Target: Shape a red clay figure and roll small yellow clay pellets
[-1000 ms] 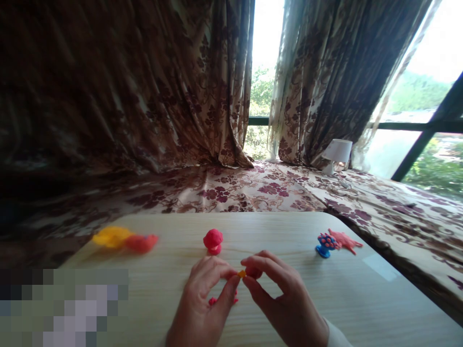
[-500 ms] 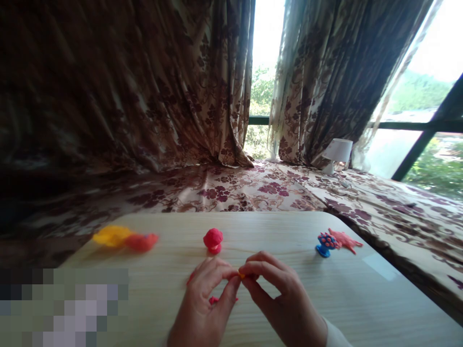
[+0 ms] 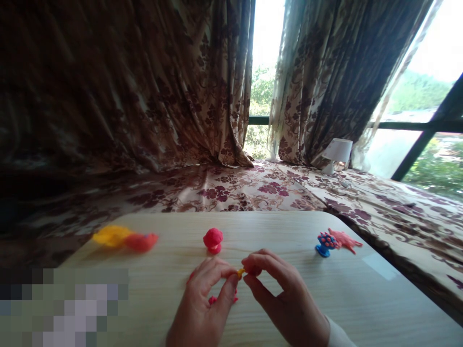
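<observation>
Between my fingertips is a small bit of yellow modelling clay (image 3: 241,273). My left hand (image 3: 210,301) pinches it between thumb and forefinger. My right hand (image 3: 278,294) pinches its other end, and some red clay shows behind those fingers. Beneath my left hand, pieces of pink-red clay (image 3: 213,300) lie on the table, partly hidden. Just beyond my hands stands a pink clay figure (image 3: 213,239) with a rounded top on a small base.
At the left lie a yellow clay lump (image 3: 112,236) and a red one (image 3: 142,242). To the right stands a blue clay piece with pink dots (image 3: 326,244), beside a flat salmon-pink clay piece (image 3: 345,240). A lamp (image 3: 338,152) sits beyond the pale table (image 3: 173,221).
My fingertips have drawn slightly apart, and more of the yellow clay shows between them. The clay pieces on the table stay where they were.
</observation>
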`<action>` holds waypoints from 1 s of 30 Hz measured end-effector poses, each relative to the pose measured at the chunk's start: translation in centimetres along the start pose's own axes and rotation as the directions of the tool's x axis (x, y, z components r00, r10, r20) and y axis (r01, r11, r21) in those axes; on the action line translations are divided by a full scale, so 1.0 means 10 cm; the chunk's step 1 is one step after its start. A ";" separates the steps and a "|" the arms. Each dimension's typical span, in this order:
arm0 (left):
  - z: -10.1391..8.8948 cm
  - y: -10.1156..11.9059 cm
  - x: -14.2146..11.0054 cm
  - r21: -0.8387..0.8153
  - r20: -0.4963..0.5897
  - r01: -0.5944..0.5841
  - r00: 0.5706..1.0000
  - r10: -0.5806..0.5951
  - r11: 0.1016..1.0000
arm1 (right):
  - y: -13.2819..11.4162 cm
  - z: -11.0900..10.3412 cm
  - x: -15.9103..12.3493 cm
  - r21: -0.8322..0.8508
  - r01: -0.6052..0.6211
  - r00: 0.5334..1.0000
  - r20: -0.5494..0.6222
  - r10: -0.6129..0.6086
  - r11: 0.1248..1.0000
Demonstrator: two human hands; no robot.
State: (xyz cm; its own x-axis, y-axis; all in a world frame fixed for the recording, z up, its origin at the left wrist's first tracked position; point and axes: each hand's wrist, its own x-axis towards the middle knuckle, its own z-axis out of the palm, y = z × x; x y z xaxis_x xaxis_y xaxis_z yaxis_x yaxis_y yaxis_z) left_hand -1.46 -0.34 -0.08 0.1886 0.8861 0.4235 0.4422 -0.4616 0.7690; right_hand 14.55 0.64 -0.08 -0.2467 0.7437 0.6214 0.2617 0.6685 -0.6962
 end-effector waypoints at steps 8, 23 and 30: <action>0.00 0.03 0.01 -0.012 -0.009 0.018 1.000 -0.019 1.000 | -0.01 -0.01 0.01 -0.001 -0.034 0.999 0.039 0.034 0.999; -0.01 0.06 0.01 -0.093 0.021 0.123 0.992 -0.121 0.988 | -0.01 -0.01 0.01 0.001 -0.012 1.000 0.013 0.012 1.000; -0.02 0.07 0.02 -0.079 0.041 0.118 0.993 -0.115 0.990 | -0.01 0.02 0.00 0.040 -0.025 0.999 0.043 0.024 0.999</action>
State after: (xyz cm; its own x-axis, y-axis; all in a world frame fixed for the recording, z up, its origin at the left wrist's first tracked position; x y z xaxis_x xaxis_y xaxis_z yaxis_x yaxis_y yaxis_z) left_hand -1.28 -0.46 0.63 0.1722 0.9341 0.3127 0.3907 -0.3562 0.8488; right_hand 14.36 0.60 -0.04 -0.2800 0.7582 0.5888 0.2304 0.6485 -0.7255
